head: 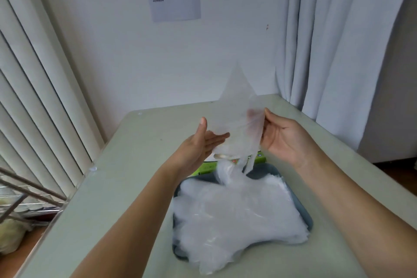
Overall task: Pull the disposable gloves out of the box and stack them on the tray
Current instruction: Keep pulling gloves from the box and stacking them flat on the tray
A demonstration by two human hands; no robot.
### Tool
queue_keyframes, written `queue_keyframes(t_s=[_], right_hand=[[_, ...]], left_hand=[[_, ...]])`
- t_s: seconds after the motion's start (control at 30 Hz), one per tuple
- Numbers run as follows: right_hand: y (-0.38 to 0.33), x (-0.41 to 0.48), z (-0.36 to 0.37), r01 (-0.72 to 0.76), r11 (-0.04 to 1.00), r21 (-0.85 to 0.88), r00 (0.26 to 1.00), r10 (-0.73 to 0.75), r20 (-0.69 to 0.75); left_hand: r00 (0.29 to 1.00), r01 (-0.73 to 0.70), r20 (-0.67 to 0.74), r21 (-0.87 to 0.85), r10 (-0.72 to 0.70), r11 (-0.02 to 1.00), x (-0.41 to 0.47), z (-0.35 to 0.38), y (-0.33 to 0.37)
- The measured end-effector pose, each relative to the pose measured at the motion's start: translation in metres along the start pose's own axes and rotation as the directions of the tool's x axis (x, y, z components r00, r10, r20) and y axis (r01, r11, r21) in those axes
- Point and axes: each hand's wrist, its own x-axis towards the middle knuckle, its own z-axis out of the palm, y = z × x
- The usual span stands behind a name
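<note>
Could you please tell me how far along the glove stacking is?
Done: a pile of gloves already lies on the tray. In hand: one glove, pinched by the right hand and touched by the left hand with straight fingers, held up over the box. Left: laying it on the pile; more plastic sticks out of the box.

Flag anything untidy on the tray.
The glove pile is loose, not squared: it spills over the near rim of the tray onto the table. The right hand pinches another glove above it.

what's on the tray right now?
A loose pile of clear gloves covers the tray; only its rim shows. Its floor is hidden, so anything beneath the pile can't be seen.
</note>
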Motion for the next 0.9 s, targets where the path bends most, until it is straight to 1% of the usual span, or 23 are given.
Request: queue_keyframes(t_s=[0.07, 0.13, 0.2, 0.27, 0.3, 0.37, 0.43, 0.47, 0.5, 0.53, 0.57, 0.63, 0.7, 0.77, 0.83, 0.9], right_hand=[[0.004, -0.007, -0.001, -0.023, 0.999, -0.022, 1.0, 0.023, -0.002], [0.007, -0.013, -0.001, -0.042, 0.999, -0.03, 0.999, 0.042, -0.009], [0.01, -0.02, -0.001, -0.055, 0.997, -0.06, 0.998, 0.055, -0.005], [0.014, -0.026, 0.003, -0.067, 0.992, -0.111, 0.998, 0.067, -0.011], [0.016, -0.029, 0.005, -0.068, 0.987, -0.144, 0.998, 0.066, -0.015], [0.022, -0.032, 0.009, -0.085, 0.979, -0.186, 0.996, 0.083, -0.022], [0.027, -0.037, 0.015, -0.102, 0.966, -0.237, 0.995, 0.097, -0.031], [0.03, -0.04, 0.019, -0.108, 0.956, -0.274, 0.994, 0.101, -0.04], [0.031, -0.042, 0.021, -0.103, 0.942, -0.321, 0.994, 0.089, -0.058], [0.032, -0.044, 0.023, -0.099, 0.921, -0.377, 0.994, 0.074, -0.081], [0.032, -0.047, 0.026, -0.09, 0.888, -0.452, 0.993, 0.044, -0.11], [0.031, -0.054, 0.032, -0.079, 0.796, -0.6, 0.988, -0.016, -0.152], [0.03, -0.062, 0.038, -0.042, 0.727, -0.685, 0.991, -0.058, -0.122], [0.028, -0.067, 0.043, 0.001, 0.694, -0.72, 0.994, -0.076, -0.073], [0.026, -0.074, 0.053, 0.027, 0.631, -0.776, 0.997, -0.076, -0.027], [0.025, -0.079, 0.062, 0.019, 0.55, -0.835, 0.997, -0.075, -0.027]], left_hand=[[0.998, -0.059, 0.023, -0.063, 0.061, 0.996, -0.011, 0.009, 0.013], [0.989, -0.133, 0.053, -0.069, 0.137, 0.989, -0.024, 0.016, 0.023], [0.98, -0.197, 0.007, -0.025, 0.197, 0.98, -0.032, 0.026, 0.031], [0.972, -0.218, -0.087, -0.003, 0.217, 0.976, -0.035, 0.034, 0.038], [0.97, -0.226, -0.096, 0.005, 0.225, 0.974, -0.04, 0.039, 0.043], [0.971, -0.205, -0.106, 0.072, 0.212, 0.976, -0.04, 0.044, 0.046], [0.962, -0.159, -0.195, 0.176, 0.193, 0.971, -0.038, 0.045, 0.049], [0.96, -0.15, -0.195, 0.25, 0.202, 0.957, -0.039, 0.045, 0.052], [0.962, -0.141, -0.171, 0.359, 0.214, 0.923, -0.038, 0.046, 0.053], [0.96, -0.138, -0.152, 0.474, 0.235, 0.869, -0.039, 0.046, 0.053], [0.94, -0.145, -0.179, 0.562, 0.291, 0.815, -0.043, 0.047, 0.057], [0.846, -0.191, -0.274, 0.644, 0.457, 0.741, -0.057, 0.049, 0.063], [0.781, -0.184, -0.298, 0.73, 0.549, 0.659, -0.068, 0.049, 0.067], [0.774, -0.129, -0.296, 0.792, 0.56, 0.597, -0.074, 0.05, 0.071], [0.807, -0.051, -0.311, 0.811, 0.503, 0.583, -0.076, 0.047, 0.076], [0.852, 0.005, -0.305, 0.819, 0.427, 0.574, -0.078, 0.046, 0.08]])
